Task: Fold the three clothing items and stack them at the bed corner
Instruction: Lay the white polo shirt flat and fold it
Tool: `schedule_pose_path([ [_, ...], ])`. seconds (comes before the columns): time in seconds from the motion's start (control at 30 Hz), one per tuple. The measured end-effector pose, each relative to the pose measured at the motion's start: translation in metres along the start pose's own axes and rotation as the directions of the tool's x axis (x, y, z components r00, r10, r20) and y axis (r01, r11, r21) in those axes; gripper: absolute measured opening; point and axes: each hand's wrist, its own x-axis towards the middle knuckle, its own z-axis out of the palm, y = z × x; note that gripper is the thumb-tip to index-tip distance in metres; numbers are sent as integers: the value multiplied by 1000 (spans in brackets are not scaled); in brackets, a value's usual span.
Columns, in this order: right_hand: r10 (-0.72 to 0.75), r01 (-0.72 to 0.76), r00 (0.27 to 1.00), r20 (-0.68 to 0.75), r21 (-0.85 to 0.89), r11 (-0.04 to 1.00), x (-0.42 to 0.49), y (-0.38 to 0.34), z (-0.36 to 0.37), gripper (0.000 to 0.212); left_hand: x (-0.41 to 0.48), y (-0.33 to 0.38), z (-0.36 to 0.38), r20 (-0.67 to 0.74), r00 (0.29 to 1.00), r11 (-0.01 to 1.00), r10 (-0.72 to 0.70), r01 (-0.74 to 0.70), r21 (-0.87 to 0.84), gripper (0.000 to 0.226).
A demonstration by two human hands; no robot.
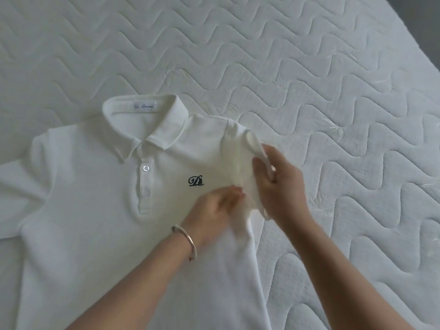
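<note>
A white polo shirt (95, 210) lies face up on the mattress, collar toward the far side, with a small black emblem on the chest. Its right-hand sleeve (240, 160) is drawn in over the chest. My right hand (278, 186) grips the edge of that sleeve between thumb and fingers. My left hand (214, 215), a bangle on its wrist, rests on the shirt just below the emblem, its fingertips at the sleeve's lower edge. No other clothing item is in view.
The white quilted mattress (309, 67) spreads out behind and to the right of the shirt. Its far right edge (409, 17) runs diagonally across the top right corner, with dark floor beyond.
</note>
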Motion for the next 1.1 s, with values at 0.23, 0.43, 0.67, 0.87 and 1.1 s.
schedule_pose_path([
  [0.23, -314, 405, 910, 271, -418, 813, -35, -7, 54, 41, 77, 21, -77, 23, 874, 732, -485, 420, -536, 41],
  [0.43, -246, 322, 947, 207, -588, 742, -56, 11, 79, 39, 119, 12, -64, -131, 936, 940, -326, 336, 56, 35],
  [0.67, -173, 246, 967, 184, -531, 811, -67, 8, 104, 43, 126, -1, -59, -227, 952, 975, -207, 220, 34, 26],
  [0.87, -90, 154, 986, 140, -563, 812, -68, 11, 115, 46, 132, -5, -58, -238, 965, 993, -107, 117, 28, 33],
  [1.1, -43, 51, 999, 28, -559, 827, -57, 3, 115, 46, 142, -5, -51, -207, 974, 995, -96, 100, 5, 36],
])
